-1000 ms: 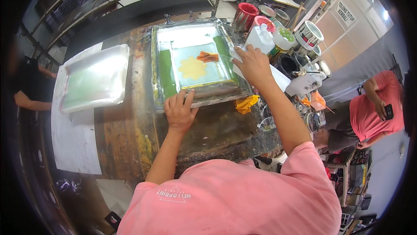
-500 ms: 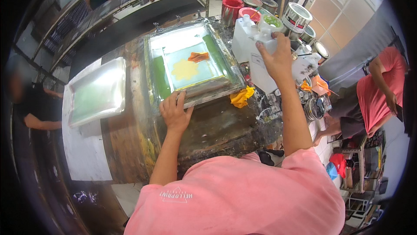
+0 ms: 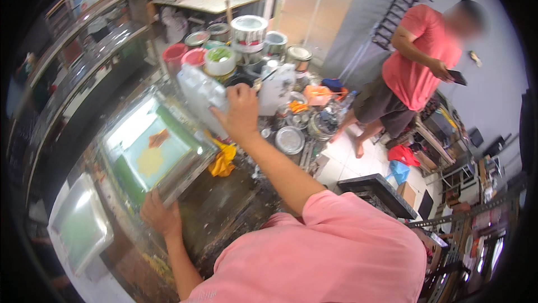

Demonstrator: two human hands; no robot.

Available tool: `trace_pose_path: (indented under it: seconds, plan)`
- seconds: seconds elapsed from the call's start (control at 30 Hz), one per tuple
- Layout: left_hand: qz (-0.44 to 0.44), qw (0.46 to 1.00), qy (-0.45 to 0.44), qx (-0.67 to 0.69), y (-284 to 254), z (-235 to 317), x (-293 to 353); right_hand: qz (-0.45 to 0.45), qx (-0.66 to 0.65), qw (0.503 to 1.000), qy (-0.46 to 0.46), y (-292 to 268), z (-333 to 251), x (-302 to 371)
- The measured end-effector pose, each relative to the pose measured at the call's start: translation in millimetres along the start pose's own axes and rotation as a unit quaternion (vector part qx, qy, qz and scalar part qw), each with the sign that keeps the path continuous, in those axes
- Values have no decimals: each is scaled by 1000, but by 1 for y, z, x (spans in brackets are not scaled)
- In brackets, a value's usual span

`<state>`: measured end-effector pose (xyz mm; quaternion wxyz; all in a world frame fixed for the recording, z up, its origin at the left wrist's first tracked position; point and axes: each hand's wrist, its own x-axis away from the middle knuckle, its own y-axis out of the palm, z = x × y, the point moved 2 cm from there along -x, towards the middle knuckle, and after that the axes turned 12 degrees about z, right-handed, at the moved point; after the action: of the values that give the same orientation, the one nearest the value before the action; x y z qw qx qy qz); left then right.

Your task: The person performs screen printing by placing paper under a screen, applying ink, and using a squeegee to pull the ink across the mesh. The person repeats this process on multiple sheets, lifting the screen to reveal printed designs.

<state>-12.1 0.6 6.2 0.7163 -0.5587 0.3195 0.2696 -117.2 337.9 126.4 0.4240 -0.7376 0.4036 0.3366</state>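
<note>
The right hand (image 3: 242,113) is clamped around a translucent white plastic jug (image 3: 203,96), which sits tilted at the far corner of the framed printing screen (image 3: 159,149). The left hand (image 3: 159,216) presses on the near edge of that screen frame with fingers spread flat, closed on nothing.

Recommended handling, as a judgement: keep the grip wrapped fully around the jug, support its weight close to the body, and keep the frame pinned so it does not slide on the stained worktable (image 3: 224,207).

Count in view:
- 1 framed screen under the hands, plus 1 second frame (image 3: 81,227) well apart at lower left.
- 1 jug in hand, plus 1 white jug (image 3: 277,87) just beside it.
- 1 yellow rag (image 3: 223,162) touching the frame corner.
- At least 6 paint tins and tubs (image 3: 248,29) behind the jugs.
- 1 other person (image 3: 417,59) standing apart at right.
</note>
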Motion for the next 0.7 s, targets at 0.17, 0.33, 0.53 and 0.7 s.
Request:
trace_pose_path:
  seconds: [0.17,0.33,0.53,0.7]
  plan:
    - [-37,999,-17,6,-10,10,-12,-80,53,995,5,-12,-11,-14]
    - [-85,996,-26,-10,-27,21,-32,43,-62,994,-85,-37,-51,-16]
    - [-92,995,-28,24,-19,18,-38,-171,-79,960,-206,29,-81,11]
    - [-63,997,-24,48,-17,8,-36,-279,-72,917,-277,113,-101,25]
